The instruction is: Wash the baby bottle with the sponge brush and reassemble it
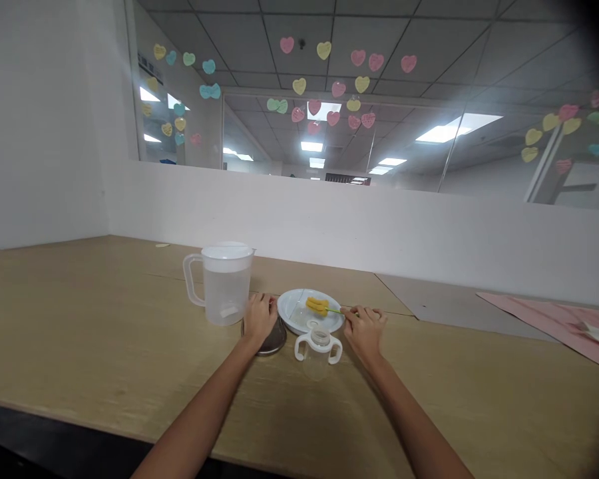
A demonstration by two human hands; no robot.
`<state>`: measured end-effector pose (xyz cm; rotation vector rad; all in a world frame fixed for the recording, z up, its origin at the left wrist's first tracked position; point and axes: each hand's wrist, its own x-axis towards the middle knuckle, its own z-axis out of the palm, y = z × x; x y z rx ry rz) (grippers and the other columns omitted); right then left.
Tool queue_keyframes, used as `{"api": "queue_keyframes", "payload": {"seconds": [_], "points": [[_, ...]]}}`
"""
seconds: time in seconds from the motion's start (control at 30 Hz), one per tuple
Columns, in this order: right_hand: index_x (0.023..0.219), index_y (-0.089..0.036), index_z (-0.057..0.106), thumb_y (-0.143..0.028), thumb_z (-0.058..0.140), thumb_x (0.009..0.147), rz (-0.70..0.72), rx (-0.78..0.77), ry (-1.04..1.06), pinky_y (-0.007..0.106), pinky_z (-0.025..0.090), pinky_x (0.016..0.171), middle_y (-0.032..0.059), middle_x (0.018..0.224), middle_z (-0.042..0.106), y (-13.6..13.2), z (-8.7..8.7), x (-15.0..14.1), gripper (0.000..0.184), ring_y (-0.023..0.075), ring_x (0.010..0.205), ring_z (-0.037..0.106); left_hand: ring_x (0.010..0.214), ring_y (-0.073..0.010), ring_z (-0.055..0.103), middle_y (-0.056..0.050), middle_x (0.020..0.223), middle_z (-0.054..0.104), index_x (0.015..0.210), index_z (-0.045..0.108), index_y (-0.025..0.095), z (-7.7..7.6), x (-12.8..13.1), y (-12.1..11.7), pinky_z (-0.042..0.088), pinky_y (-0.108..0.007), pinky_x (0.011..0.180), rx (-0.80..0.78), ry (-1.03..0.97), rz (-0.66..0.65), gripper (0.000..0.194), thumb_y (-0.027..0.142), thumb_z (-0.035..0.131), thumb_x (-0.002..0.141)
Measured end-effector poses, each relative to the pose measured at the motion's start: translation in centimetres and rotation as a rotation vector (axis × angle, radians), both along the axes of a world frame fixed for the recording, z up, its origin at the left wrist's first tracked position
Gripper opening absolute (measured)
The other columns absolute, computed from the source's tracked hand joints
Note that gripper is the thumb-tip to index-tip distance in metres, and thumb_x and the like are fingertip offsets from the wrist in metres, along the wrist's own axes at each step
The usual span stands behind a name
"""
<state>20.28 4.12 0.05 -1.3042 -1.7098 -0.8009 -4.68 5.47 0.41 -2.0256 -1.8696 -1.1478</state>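
My right hand (365,329) is closed on the thin green handle of a sponge brush (317,306). The brush's yellow sponge head is over a white plate (288,301). My left hand (259,319) curls over a dark, round, metal-looking object with a shiny rim (274,340), hiding much of it. A small bit of red shows by the left fingertips. Between my hands, in front of the plate, a clear baby bottle (317,362) with two white handles stands uncapped. A translucent plastic pitcher (227,289) stands left of my left hand, its handle pointing left.
The wooden table (104,339) runs back to a white wall (279,206). To the right lie a grey sheet (444,306) and a pink cloth (539,319). A small flat pale piece (162,245) rests near the wall. Heart-shaped notes dot the window above.
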Motion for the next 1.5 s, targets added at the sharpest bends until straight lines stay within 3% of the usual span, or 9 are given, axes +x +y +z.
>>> {"api": "queue_keyframes", "payload": {"seconds": [0.1,0.2,0.27,0.47,0.87,1.07,1.37,1.5], "points": [[0.075,-0.026,0.069,-0.009,0.050,0.068,0.012,0.014,0.015,0.035,0.017,0.082,-0.0001,0.068,0.060,0.0,0.0,0.0,0.026,0.0135,0.069,0.045,0.094,-0.0178,0.048,-0.006,0.096,0.057,0.094,0.057,0.018,0.4,1.0,-1.0,0.036,-0.031,0.085,0.148,0.071,-0.244,0.025,0.029,0.037,0.085],[0.073,-0.026,0.069,-0.010,0.050,0.067,0.017,0.024,0.030,0.035,0.017,0.081,-0.0004,0.068,0.060,0.1,-0.1,0.1,0.025,0.0133,0.069,0.046,0.094,-0.0167,0.048,-0.004,0.098,0.058,0.092,0.059,0.019,0.0,1.9,-1.3,0.035,-0.031,0.086,0.094,0.174,-0.437,0.030,0.033,0.033,0.087],[0.072,-0.026,0.069,-0.010,0.051,0.067,0.021,0.026,0.044,0.035,0.018,0.081,-0.0009,0.068,0.060,0.2,-0.2,0.1,0.024,0.0132,0.068,0.046,0.091,-0.0161,0.049,-0.004,0.093,0.060,0.088,0.060,0.019,-0.4,2.2,-1.2,0.034,-0.032,0.086,0.040,0.226,-0.481,0.037,0.033,0.026,0.089],[0.073,-0.026,0.068,-0.010,0.051,0.068,0.041,0.028,0.068,0.034,0.018,0.080,-0.0014,0.069,0.061,0.0,-0.1,0.0,0.024,0.0130,0.069,0.047,0.093,-0.0157,0.047,-0.002,0.097,0.059,0.095,0.059,0.022,-0.7,2.0,-1.0,0.031,-0.033,0.088,0.023,0.269,-0.506,0.036,0.034,0.025,0.089],[0.074,-0.026,0.069,-0.011,0.051,0.068,0.061,0.019,0.080,0.034,0.019,0.080,-0.0016,0.068,0.061,-0.1,0.0,0.0,0.024,0.0128,0.069,0.048,0.087,-0.0169,0.048,-0.005,0.089,0.057,0.086,0.057,0.019,-0.4,2.5,-1.5,0.034,-0.034,0.084,0.042,0.288,-0.447,0.037,0.036,0.025,0.089],[0.073,-0.026,0.069,-0.011,0.052,0.069,0.048,-0.002,0.077,0.033,0.019,0.079,-0.0016,0.067,0.060,0.0,0.0,0.1,0.023,0.0127,0.070,0.047,0.108,-0.0185,0.042,-0.005,0.114,0.053,0.095,0.058,0.020,-0.8,2.4,-1.3,0.029,-0.037,0.093,0.038,0.272,-0.458,0.037,0.037,0.024,0.089],[0.074,-0.027,0.069,-0.011,0.051,0.069,0.054,-0.006,0.080,0.032,0.020,0.077,-0.0023,0.068,0.061,-0.3,0.1,0.0,0.024,0.0123,0.070,0.048,0.107,-0.0221,0.044,-0.004,0.114,0.055,0.084,0.067,0.025,0.0,2.7,-1.2,0.024,-0.044,0.097,-0.034,0.297,-0.477,0.048,0.050,0.027,0.085],[0.075,-0.027,0.069,-0.011,0.051,0.069,0.063,-0.014,0.092,0.031,0.020,0.077,-0.0027,0.069,0.061,-0.2,-0.1,0.1,0.024,0.0123,0.070,0.049,0.107,-0.0248,0.043,-0.005,0.114,0.055,0.088,0.067,0.027,0.3,3.2,-1.4,0.022,-0.046,0.096,-0.051,0.314,-0.469,0.049,0.053,0.025,0.084]]}}
